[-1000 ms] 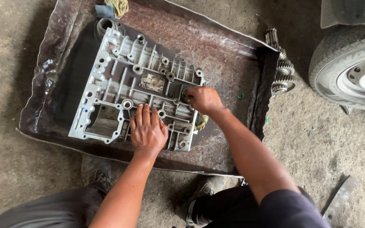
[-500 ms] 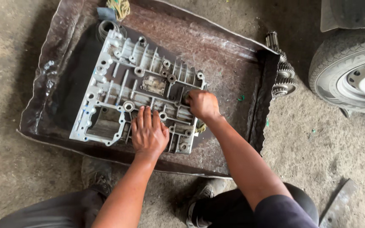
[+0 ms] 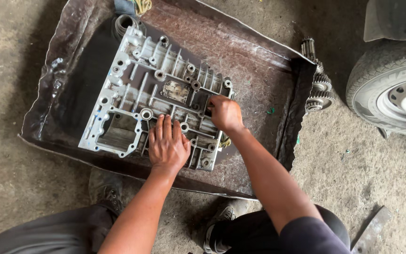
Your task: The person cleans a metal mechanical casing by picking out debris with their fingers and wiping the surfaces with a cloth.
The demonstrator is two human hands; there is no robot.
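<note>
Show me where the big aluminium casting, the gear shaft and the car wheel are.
aluminium casting (image 3: 132,101): head view, on its ribbed upper face, left of centre.
gear shaft (image 3: 318,87): head view, on the stacked toothed gears beside the tray.
car wheel (image 3: 400,96): head view, on the steel rim inside the tyre.

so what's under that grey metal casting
The ribbed grey casting lies in a dented, oily sheet-metal tray. A dark round part shows at its far corner. The left hand lies flat on it and the right hand grips its edge. Anything beneath is hidden.

Bare forearms, a dark short sleeve (image 3: 306,235) on the right. Dark trousers (image 3: 48,233); worn, dusty shoes (image 3: 106,195).
</note>
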